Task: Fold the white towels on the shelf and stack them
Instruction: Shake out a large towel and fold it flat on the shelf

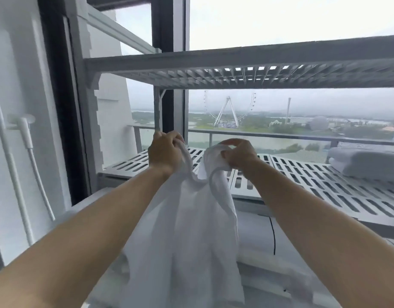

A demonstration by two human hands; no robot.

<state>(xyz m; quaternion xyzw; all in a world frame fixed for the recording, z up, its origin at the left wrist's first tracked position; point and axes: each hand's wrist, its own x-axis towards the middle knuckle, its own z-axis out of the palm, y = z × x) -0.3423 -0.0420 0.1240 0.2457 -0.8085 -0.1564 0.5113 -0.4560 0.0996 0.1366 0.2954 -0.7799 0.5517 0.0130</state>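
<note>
Your left hand [163, 152] is pinching the top hem of the white towel [184, 223], and just right of it your right hand [240, 157] is clutching a bunched part of that hem, the cloth hanging below both. You are seemingly finding the corners: try sliding the hands apart until the hem is running taut. The folded towels [367, 162] are lying on the shelf [302, 183], well right of both hands.

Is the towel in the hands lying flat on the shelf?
No, the left hand and right hand grip the towel by its top; it hangs down.
</note>
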